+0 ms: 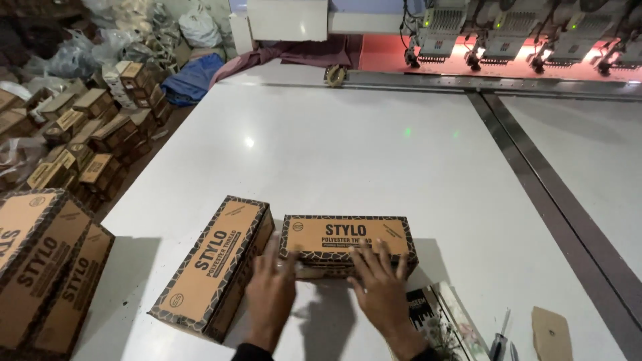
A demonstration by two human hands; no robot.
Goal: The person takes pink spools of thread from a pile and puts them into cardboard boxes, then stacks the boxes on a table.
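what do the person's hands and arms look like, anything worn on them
Both hands are bare: no gloves, rings or watch show on the left hand or the right hand. Fingers are spread and uncovered. Each forearm is bare to the frame's bottom edge, where a dark, apparently black sleeve cuff just shows on the left and a hint of one on the right.

I read the box (344, 238) under both hands as matt printed cardboard, orange-brown with a dark mottled border. The second box (215, 262), just left of my left hand (269, 294), looks the same stock. The table (348, 154) beyond my fingertips is smooth, white, semi-gloss laminate, showing light reflections.
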